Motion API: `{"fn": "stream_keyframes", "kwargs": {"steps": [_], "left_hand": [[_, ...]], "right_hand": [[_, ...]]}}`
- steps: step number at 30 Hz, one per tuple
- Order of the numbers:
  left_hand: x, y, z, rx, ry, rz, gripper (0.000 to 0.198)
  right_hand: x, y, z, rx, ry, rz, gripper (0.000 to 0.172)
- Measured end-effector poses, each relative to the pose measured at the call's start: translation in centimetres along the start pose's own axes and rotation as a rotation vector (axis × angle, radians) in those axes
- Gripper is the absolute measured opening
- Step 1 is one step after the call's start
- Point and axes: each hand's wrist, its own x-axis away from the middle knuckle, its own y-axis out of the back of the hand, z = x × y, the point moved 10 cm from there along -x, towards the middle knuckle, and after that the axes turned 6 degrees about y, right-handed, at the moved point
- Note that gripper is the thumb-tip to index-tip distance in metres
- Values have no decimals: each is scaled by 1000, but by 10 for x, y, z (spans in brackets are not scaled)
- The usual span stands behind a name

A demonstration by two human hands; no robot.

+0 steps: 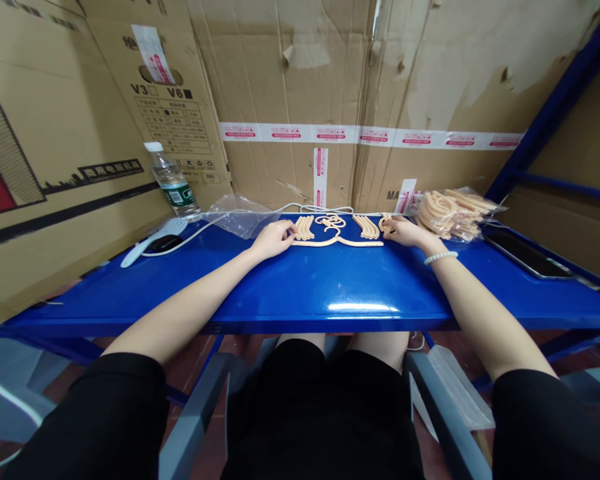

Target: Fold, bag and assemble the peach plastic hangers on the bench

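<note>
Beige parts, shaped like pieces of a small clothes hanger, lie on the blue table (290,293). Nearest me, two long curved arms and a hook form a hanger outline (337,240). Behind it are a left row of curved strips (305,227), a loose cluster of hooks (330,221) and a right row of strips (366,227). My left hand (274,239) rests at the left row, fingers curled together by the strip ends; their grip is partly hidden. With fingers closed, my right hand (404,232) holds a beige curved piece (385,221) right of the right row.
A clear bag of beige parts (453,212) lies beyond my right hand, near a phone (527,253). At left are a water bottle (173,181), a pale blue brush-like item (153,241), a black mouse (166,244) and empty plastic wrap (243,217). Cardboard (290,87) walls the back.
</note>
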Motion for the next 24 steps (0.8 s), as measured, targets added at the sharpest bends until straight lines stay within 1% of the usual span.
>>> {"fn": "stream_keyframes", "kwargs": {"steps": [2,5,8,10,17,24], "left_hand": [[-1,1,3,-1,2,-17,16],[-2,2,7,-9,2,-44,22],[-3,1,8,-32,-17,-44,28],[-4,-1,8,-40,-26,-26,30],[-3,-9,6,-28,-38,40,32],[-3,-10,5,-33,-46,54,34]], "right_hand": [[2,8,7,-1,21,-43,45],[4,21,27,-25,99,-98,38],[6,27,46,-99,168,-116,28],[8,29,52,-127,178,-113,24],[11,29,57,-74,168,-86,19],[11,20,58,-70,164,20,15]]}}
